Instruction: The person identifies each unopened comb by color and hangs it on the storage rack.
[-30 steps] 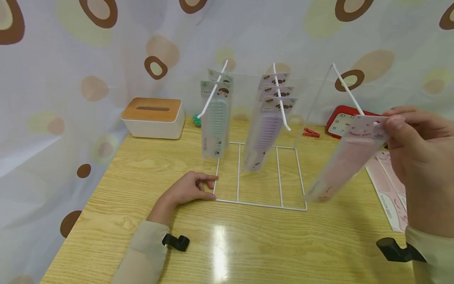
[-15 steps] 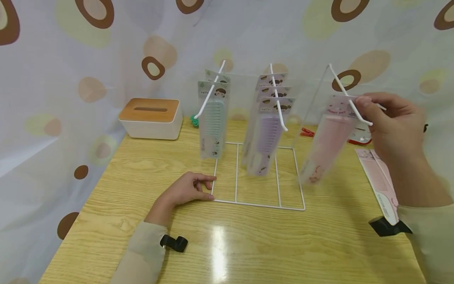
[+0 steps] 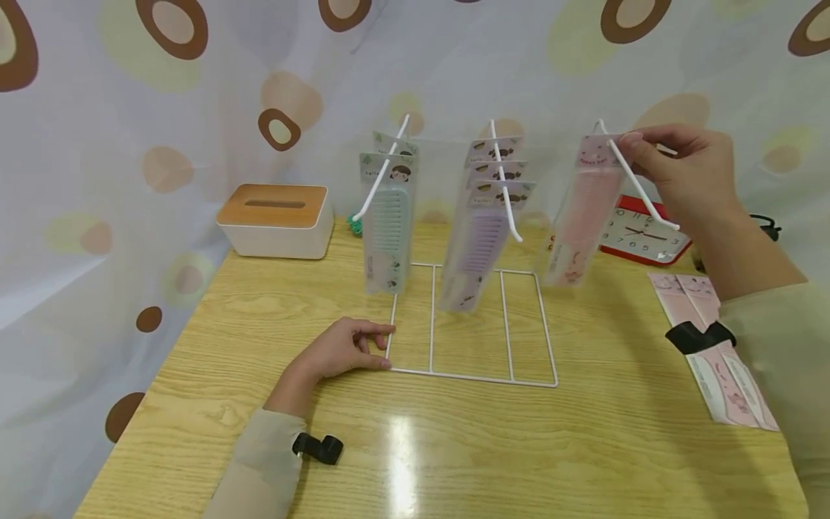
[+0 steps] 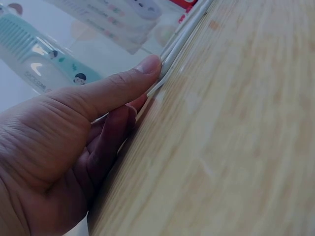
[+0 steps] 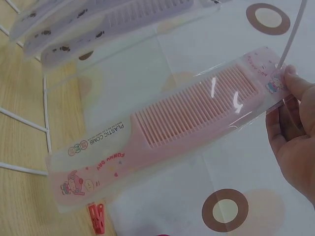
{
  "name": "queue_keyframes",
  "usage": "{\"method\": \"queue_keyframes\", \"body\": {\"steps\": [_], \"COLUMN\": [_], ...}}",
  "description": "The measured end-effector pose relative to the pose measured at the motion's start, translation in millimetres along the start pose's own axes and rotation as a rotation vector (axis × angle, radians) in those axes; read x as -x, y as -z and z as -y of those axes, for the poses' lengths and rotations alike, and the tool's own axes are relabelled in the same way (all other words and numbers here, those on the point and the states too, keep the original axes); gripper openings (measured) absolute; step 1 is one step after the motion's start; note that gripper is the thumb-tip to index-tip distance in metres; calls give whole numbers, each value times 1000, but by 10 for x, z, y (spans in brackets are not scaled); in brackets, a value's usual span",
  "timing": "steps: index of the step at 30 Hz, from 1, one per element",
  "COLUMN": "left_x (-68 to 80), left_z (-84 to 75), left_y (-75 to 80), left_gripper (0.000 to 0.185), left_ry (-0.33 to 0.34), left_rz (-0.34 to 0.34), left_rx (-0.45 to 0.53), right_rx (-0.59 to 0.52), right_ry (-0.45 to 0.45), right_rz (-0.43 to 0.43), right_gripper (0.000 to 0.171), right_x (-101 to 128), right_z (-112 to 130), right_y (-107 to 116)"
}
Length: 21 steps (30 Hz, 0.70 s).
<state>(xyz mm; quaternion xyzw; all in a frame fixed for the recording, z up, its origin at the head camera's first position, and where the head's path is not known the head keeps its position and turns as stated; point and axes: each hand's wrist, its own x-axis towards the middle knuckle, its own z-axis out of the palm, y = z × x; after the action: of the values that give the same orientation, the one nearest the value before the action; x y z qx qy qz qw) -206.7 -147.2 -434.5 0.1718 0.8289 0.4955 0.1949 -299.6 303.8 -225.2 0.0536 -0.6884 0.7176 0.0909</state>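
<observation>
A white wire rack stands on the wooden table with three slanted hooks. Green combs hang on the left hook and purple combs on the middle one. My right hand pinches the top of a packaged pink comb that hangs high on the right hook. In the right wrist view the pink comb stretches left from my fingers. My left hand grips the rack's front left corner. In the left wrist view its thumb lies against the base wire.
A white tissue box with a wooden lid sits at the back left. A red clock lies behind the rack, and more pink comb packs lie at the right edge. A red clothespin is on the table. A spotted curtain surrounds the table.
My right hand has carried the pink comb up and back along the right hook, from its low tip to near its top. The left hand has stayed at the rack's corner.
</observation>
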Motion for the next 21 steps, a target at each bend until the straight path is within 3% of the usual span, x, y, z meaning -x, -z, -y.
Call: {"method": "queue_keyframes", "body": {"steps": [7, 12, 18, 21], "left_x": [-5, -14, -5, 0], "left_z": [-6, -3, -4, -1], "left_y": [-26, -14, -2, -11], "left_gripper": [61, 61, 60, 60], "left_ry": [8, -7, -17, -11], "left_rz": [1, -6, -2, 1], "left_rx": [-12, -28, -24, -13], "right_rx": [-88, -102, -82, 22], "right_ry": [2, -69, -77, -99], "right_rz": [47, 69, 107, 101], "right_gripper": [28, 28, 30, 35], "right_x": [-68, -88, -71, -43], "right_z": [6, 40, 11, -35], "right_y": [40, 82, 203, 355]}}
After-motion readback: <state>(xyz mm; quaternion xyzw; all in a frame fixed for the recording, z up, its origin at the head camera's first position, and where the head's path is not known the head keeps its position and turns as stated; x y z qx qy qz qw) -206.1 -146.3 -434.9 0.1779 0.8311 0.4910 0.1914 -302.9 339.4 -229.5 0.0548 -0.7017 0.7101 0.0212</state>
